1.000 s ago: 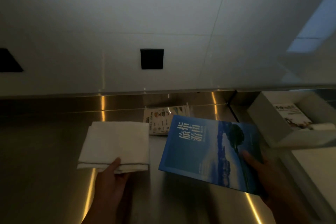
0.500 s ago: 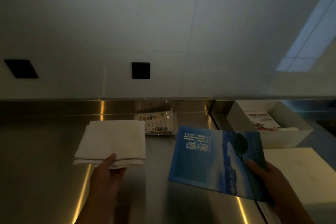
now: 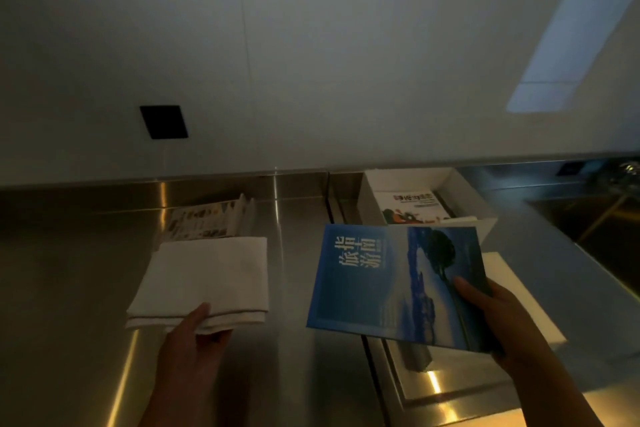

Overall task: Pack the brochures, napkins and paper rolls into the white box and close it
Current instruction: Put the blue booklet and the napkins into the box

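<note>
Partly packed only: gripping blue brochure (image 3: pixel 391 284) in right hand (image 3: pixel 491 315) just in front of box (image 3: pixel 369 198), pinching napkins (image 3: pixel 207 277) in left hand (image 3: pixel 197 336) well left of box, with one brochure (image 3: pixel 412 206) inside box, another stack (image 3: pixel 207 222) left of box, rolls unseen, closing not yet done.

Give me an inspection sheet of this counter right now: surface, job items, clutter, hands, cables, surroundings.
Surface: steel counter, dim light, streaks of glare.
Job's things: folded napkins on the counter; loose brochures behind them; blue brochure held up near the box; white box open, with one brochure inside; flat white panel beside the box, maybe its lid; no paper rolls seen.
Clutter: nothing seen.
Hands: left hand pinches the napkins' near edge; right hand grips the blue brochure's corner.
Cables: nothing seen.
Surroundings: white wall with a black square plate.
</note>
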{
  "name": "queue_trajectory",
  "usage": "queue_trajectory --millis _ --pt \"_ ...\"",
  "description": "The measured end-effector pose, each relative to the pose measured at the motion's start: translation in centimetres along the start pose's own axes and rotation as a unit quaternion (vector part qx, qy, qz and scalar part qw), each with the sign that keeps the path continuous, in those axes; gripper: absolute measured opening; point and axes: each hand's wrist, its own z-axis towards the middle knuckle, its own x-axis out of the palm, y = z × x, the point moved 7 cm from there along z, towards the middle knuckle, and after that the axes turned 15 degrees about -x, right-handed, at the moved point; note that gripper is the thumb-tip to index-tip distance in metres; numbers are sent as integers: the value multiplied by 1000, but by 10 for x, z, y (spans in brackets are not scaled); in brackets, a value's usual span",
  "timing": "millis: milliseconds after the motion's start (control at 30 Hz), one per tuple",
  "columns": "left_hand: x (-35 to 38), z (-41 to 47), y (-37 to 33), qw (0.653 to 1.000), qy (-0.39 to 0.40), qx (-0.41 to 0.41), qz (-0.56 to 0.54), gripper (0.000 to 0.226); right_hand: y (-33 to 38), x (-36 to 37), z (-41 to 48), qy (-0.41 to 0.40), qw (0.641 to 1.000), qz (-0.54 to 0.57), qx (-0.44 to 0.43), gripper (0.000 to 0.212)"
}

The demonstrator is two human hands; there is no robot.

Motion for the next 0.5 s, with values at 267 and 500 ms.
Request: queue_trajectory --millis 267,500 --pt "67 48 47 999 14 -40 26 49 -4 -61 18 -32 999 -16 4 40" --pt "125 72 94 997 27 -66 13 36 1 -120 69 -69 997 10 12 40"
